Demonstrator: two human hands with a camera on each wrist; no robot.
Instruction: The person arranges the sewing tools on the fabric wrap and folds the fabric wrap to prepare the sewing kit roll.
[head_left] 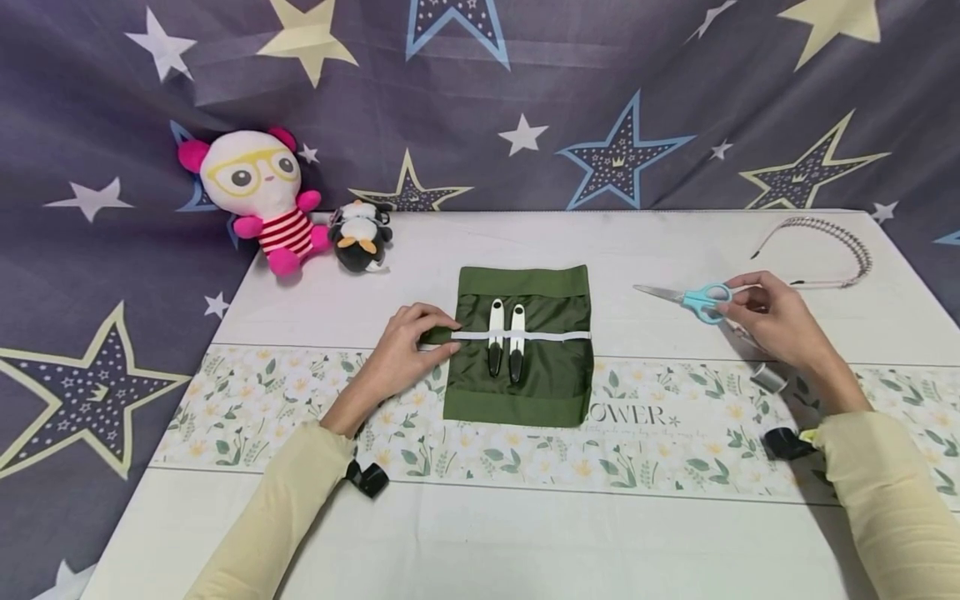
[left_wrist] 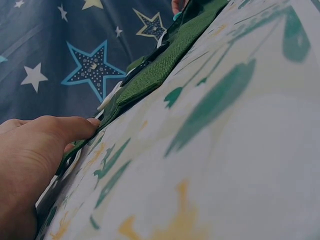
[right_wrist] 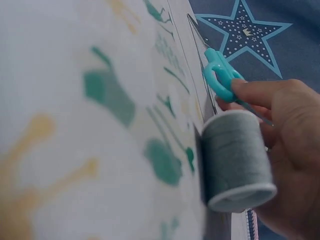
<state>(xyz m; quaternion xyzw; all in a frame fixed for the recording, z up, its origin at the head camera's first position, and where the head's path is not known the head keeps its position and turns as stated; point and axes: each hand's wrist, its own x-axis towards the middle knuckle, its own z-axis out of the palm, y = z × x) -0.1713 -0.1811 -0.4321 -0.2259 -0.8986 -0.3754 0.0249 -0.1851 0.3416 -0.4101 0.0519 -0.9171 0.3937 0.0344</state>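
Between right fingers (right_wrist: 257,92), scissors (head_left: 687,297), left fingers (left_wrist: 75,128) touching cloth (head_left: 555,367)

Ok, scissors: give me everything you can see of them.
The scissors have turquoise handles that look like plastic, with finger loops, and silvery, metal-looking blades narrowing to a point. The blades look closed. In the head view they sit nearly sideways, tip pointing left, to the right of the green cloth. The right hand pinches the handle end, partly covering it. They are over the white table; whether they touch it, I can't tell.
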